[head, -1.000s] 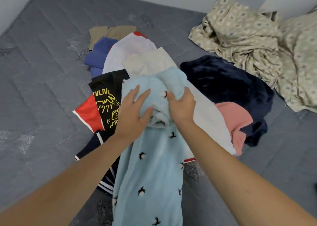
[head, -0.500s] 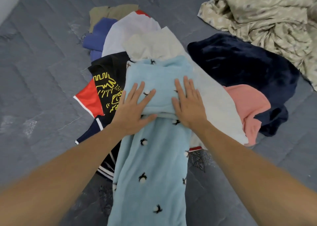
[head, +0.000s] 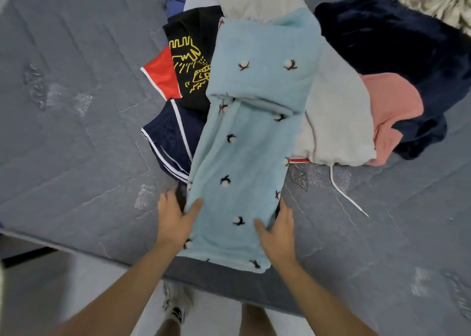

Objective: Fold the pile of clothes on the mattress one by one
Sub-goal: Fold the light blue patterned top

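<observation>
Bare mattress [head: 76,131] from 7 to 11 o'clock of the pile: open passage. Bare strip again at 4–5 o'clock, crossed by a white drawstring [head: 342,193]. Navy fleece [head: 397,50] and pink garment [head: 390,111] block 1–3 o'clock; black printed shirt [head: 191,55] and striped navy shorts [head: 168,136] crowd 9–10.

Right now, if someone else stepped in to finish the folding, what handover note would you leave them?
Left hand and right hand each grip a side edge of the light blue garment at its near end, thumbs on top.
The garment lies lengthwise over the pile on the mattress, its far end already folded over.
Left: finish folding it, set it aside, then fold the rest of the pile.
</observation>
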